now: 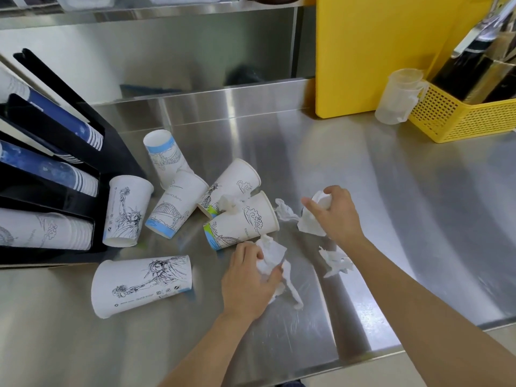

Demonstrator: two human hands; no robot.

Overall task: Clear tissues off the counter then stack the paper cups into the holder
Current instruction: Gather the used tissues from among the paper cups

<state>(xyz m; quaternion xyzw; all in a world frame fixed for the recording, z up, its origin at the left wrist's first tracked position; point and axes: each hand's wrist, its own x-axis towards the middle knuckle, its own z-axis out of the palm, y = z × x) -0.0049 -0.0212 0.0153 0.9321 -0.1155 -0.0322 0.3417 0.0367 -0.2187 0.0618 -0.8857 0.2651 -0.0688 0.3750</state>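
I'm looking down on a brushed stainless-steel counter (391,205) that throws back streaks of overhead light. Behind the counter rises a steel backsplash (167,60), topped by a shelf ledge (139,12). A yellow board (371,51) leans against that wall. Below the counter's near edge, pale floor (418,370) shows.

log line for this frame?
phase: clearing tissues | left hand: gripping tissue | right hand: gripping tissue | cups: unstacked

Both hands clutch crumpled tissues on the steel tabletop (363,191): left hand (248,280) beside a fallen paper cup (241,220), right hand (335,213) near a loose tissue (335,261)
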